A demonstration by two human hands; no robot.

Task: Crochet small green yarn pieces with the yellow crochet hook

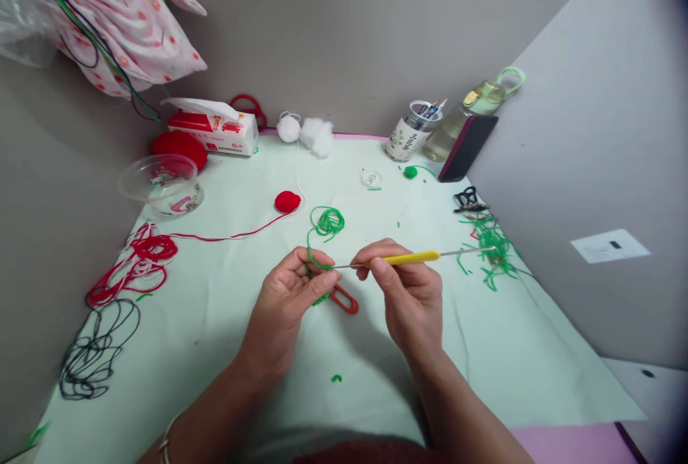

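While right hand (411, 288) pinches yellow hook (411, 258), left hand (290, 285) pinches green yarn (329, 222) | hook sideways, one tip leftward at left hand's pinch | tip through yarn: can't tell

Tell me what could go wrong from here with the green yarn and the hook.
The green yarn coil lies loose, so the strand running to the left hand might snag or knot. The yellow-handled hook in the right hand reaches the left fingertips, so a slip could poke them.
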